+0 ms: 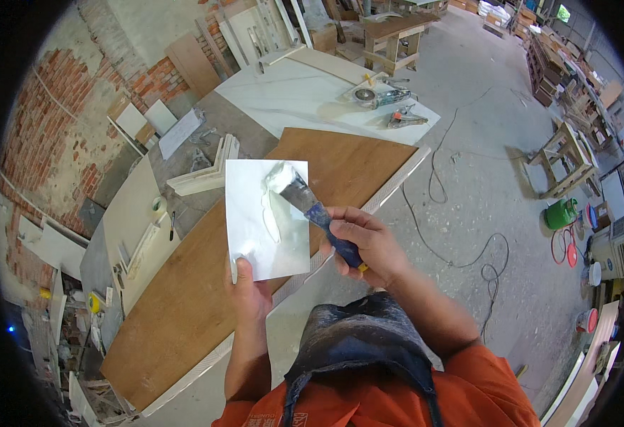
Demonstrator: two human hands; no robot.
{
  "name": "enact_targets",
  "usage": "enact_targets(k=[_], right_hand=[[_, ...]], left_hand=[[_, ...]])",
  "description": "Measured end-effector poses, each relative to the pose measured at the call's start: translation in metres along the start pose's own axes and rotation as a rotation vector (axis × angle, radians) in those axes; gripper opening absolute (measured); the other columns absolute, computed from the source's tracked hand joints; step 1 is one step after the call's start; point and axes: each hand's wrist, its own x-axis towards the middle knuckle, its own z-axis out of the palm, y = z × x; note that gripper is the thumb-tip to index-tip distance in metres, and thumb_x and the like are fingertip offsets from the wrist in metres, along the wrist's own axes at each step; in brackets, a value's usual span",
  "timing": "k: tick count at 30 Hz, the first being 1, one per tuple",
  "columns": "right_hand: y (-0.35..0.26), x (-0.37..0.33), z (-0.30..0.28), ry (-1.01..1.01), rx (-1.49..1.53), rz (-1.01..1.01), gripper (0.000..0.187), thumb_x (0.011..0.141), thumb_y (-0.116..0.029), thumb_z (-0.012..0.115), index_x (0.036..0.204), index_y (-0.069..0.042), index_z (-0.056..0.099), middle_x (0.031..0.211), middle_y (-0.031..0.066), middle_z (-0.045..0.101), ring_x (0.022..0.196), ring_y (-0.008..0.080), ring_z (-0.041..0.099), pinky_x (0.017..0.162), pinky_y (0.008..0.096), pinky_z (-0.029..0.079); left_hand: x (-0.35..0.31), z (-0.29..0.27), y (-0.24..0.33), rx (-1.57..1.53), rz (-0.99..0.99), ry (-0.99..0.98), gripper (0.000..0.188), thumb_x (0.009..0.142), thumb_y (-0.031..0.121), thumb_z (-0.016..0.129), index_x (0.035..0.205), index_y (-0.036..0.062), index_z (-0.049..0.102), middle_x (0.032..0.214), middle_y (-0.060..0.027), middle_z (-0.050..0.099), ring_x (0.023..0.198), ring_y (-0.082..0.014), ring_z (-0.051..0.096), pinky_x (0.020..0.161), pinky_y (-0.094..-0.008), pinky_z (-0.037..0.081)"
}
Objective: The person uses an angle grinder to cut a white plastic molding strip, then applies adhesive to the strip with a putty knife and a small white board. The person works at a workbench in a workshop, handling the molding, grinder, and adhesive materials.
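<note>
My left hand grips the lower left edge of a white rectangular board, with the thumb on its face and the fingers hidden beneath. A streak of white paste runs down the middle of the board. In my right hand is a putty knife with a dark blue handle. Its metal blade touches the board's upper part, and white paste covers the blade's tip. Below the board lies a long brown wood-grain panel on the workbench.
On a white marbled slab at the back rest an angle grinder and clamps. White angled strips and a tape roll lie to the left. A black cable snakes over the floor at right, near a green gas cylinder.
</note>
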Motion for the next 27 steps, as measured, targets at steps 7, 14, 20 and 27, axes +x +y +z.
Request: enact_targets(k=[7, 14, 20, 27], right_hand=[[0.045, -0.039, -0.01, -0.015, -0.098, 0.306, 0.039, 0.101, -0.016, 0.052, 0.137, -0.001, 0.05, 0.084, 0.0094, 0.066, 0.054, 0.0131, 0.058, 0.043, 0.0249, 0.042], [0.01, 0.034, -0.015, -0.068, -0.754, -0.362, 0.032, 0.093, -0.008, 0.066, 0.124, -0.003, 0.065, 0.086, 0.0123, 0.068, 0.062, 0.0185, 0.062, 0.054, 0.0289, 0.047], [0.051, 0.005, -0.02, -0.056, -1.324, -0.646, 0.036, 0.086, -0.006, 0.072, 0.122, -0.006, 0.069, 0.091, 0.0172, 0.069, 0.072, 0.0313, 0.067, 0.065, 0.0375, 0.053], [0.062, -0.022, -0.033, -0.089, -1.411, -0.565, 0.033, 0.089, -0.009, 0.068, 0.122, -0.008, 0.069, 0.087, 0.0157, 0.067, 0.066, 0.0284, 0.065, 0.061, 0.0358, 0.052]], left_hand=[[-0.018, -0.016, -0.013, 0.056, 0.053, 0.095, 0.051, 0.099, 0.024, 0.067, 0.14, -0.0028, 0.05, 0.135, -0.0127, 0.059, 0.124, -0.0247, 0.058, 0.106, -0.0407, 0.046], [-0.02, -0.007, 0.016, -0.143, -0.205, 0.141, 0.058, 0.102, 0.037, 0.06, 0.142, -0.0008, 0.045, 0.136, -0.0149, 0.059, 0.123, -0.0275, 0.06, 0.099, -0.0454, 0.054], [-0.016, -0.033, 0.023, -0.283, -0.242, 0.087, 0.062, 0.103, 0.047, 0.051, 0.147, 0.0033, 0.041, 0.141, -0.0178, 0.055, 0.121, -0.0372, 0.062, 0.091, -0.0598, 0.058], [-0.009, -0.047, 0.041, -0.503, -0.178, 0.182, 0.057, 0.105, 0.039, 0.051, 0.146, 0.0007, 0.041, 0.144, -0.0189, 0.054, 0.125, -0.0373, 0.059, 0.092, -0.0587, 0.057]])
